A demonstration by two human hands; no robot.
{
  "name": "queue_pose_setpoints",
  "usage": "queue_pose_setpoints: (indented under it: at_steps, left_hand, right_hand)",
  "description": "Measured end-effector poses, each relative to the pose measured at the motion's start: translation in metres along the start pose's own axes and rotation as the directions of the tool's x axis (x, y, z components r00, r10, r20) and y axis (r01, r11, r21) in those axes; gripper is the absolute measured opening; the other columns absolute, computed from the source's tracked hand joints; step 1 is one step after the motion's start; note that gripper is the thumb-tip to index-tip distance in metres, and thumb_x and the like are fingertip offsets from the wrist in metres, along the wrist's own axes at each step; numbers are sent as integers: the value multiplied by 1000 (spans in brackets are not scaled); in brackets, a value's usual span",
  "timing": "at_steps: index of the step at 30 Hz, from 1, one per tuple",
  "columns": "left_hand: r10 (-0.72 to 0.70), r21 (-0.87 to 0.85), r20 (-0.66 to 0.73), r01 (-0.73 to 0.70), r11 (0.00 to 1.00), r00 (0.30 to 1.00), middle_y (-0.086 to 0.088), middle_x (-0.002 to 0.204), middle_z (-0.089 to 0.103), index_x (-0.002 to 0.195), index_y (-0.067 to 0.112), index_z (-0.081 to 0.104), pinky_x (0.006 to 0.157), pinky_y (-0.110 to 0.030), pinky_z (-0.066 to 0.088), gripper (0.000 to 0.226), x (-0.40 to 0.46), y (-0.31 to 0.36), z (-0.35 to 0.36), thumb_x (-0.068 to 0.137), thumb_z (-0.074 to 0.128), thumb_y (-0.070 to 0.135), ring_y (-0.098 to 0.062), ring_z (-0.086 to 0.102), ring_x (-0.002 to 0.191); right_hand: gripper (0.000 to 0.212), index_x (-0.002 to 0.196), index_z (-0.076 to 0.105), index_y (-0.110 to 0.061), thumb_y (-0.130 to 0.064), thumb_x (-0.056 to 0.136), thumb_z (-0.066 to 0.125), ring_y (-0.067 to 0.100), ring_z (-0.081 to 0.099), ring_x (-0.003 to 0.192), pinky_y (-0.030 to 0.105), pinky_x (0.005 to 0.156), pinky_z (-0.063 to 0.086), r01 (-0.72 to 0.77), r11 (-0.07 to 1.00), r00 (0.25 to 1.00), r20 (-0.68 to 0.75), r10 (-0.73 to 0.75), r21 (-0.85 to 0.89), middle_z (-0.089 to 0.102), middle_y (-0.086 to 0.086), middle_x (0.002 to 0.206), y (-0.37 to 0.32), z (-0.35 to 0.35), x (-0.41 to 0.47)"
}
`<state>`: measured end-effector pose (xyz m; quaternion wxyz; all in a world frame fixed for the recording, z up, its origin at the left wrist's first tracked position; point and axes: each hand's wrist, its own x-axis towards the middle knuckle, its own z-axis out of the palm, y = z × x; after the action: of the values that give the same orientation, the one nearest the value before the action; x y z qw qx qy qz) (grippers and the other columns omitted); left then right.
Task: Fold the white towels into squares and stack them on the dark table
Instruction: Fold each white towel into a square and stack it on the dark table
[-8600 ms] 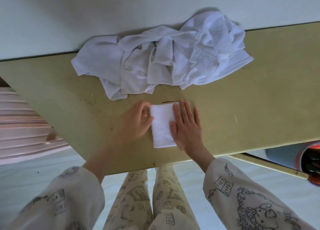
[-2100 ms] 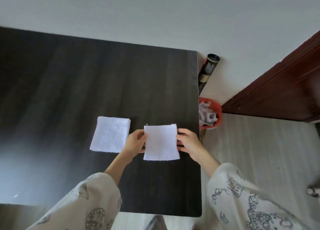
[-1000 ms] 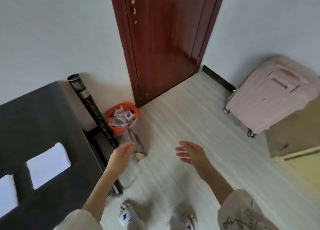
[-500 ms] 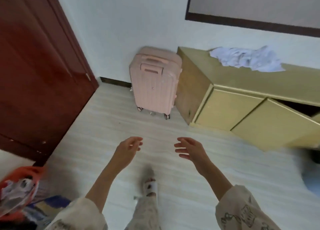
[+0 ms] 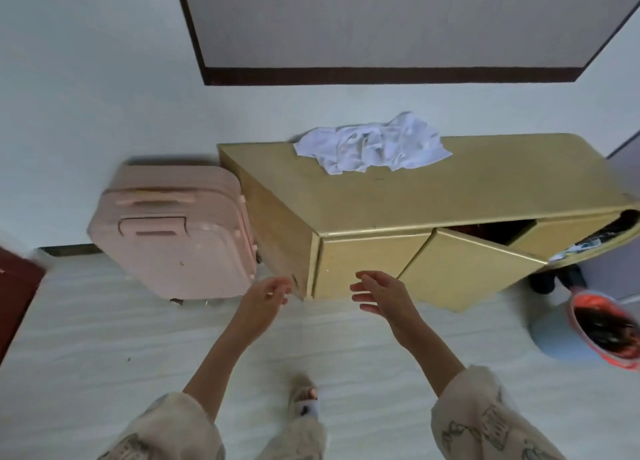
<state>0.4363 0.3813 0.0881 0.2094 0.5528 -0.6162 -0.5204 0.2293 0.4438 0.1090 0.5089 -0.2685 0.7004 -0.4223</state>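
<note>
A crumpled pile of white towels point(image 5: 372, 143) lies on top of the yellow cabinet point(image 5: 450, 189), near its back left part against the wall. My left hand point(image 5: 265, 295) and my right hand point(image 5: 379, 291) hang in front of me over the floor, both empty with relaxed fingers, well short of the cabinet's front. The dark table and the folded squares on it are out of view.
A pink suitcase point(image 5: 173, 231) stands left of the cabinet. One cabinet door point(image 5: 460, 269) swings open at the right. A red-rimmed bin point(image 5: 606, 328) sits on the floor at far right. A dark red door edge point(image 5: 14, 293) shows at left. My slippered foot point(image 5: 304, 400) is below.
I set a second folded square beside the first on the dark table, let go, and turned away. The cabinet with the towel pile has come closer and more central; both hands stay empty.
</note>
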Motion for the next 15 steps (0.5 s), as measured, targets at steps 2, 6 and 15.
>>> queue_pose_setpoints:
  at_steps: [2,6,15]
  left_hand:
    - [19,28,45,-21,999,999,-8,100,63,114,4,59,78,-22,47,25,40,23,6,97,42,11,-17,60,84]
    - [25,90,138,-37,995,990,-7,101,63,113,7,58,77,-23,46,25,106,50,22,98,41,15,-22,61,94]
    - [-104,70,107,97,993,989,3,87,62,106,10,60,76,-23,46,18,249,83,63,96,45,11,-12,59,78]
  right_hand:
    - [17,101,62,-17,-14,97,45,19,65,84,34,82,51,-4,1000,1000,-29,4,12,68,4,91,-19,-14,31]
    - [17,100,62,-16,-14,96,46,19,65,82,29,75,50,-46,998,997,-62,48,32,69,4,90,-41,-34,88]
    - [16,103,61,-8,-10,94,48,15,58,68,23,62,46,-135,991,990,-47,134,-15,65,4,81,-85,-73,253]
